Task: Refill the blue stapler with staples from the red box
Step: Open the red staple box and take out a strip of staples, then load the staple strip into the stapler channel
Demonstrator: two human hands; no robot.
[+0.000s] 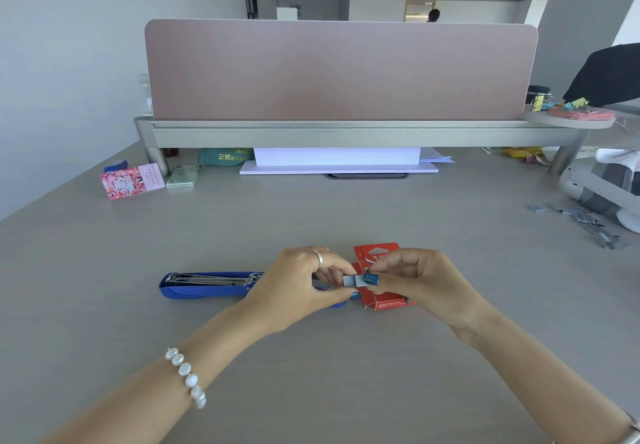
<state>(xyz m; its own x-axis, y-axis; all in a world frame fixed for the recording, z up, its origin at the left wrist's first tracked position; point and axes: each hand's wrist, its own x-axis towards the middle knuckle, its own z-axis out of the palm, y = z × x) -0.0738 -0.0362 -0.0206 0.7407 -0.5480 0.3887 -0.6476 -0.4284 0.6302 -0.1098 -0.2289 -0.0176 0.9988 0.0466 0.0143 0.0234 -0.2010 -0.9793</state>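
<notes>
Two hands meet over the near middle of the tabletop (346, 208). Right hand (422, 284) grip pinched shut on a staple strip (356, 281), thumb on top; left hand (298, 287) fingertips close on the strip's left end. Red box (377, 260) lies just behind, flap open. Blue stapler (204, 286) lies opened flat at left, spring channel exposed, its right end hidden under the left hand.

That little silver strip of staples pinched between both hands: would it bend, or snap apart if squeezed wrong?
The staple strip looks thin and straight, so probably stiff but brittle. The loose staples scattered at the table's right suggest strips break easily. Both the left hand and the right hand pinch it, hinting it's light.
</notes>
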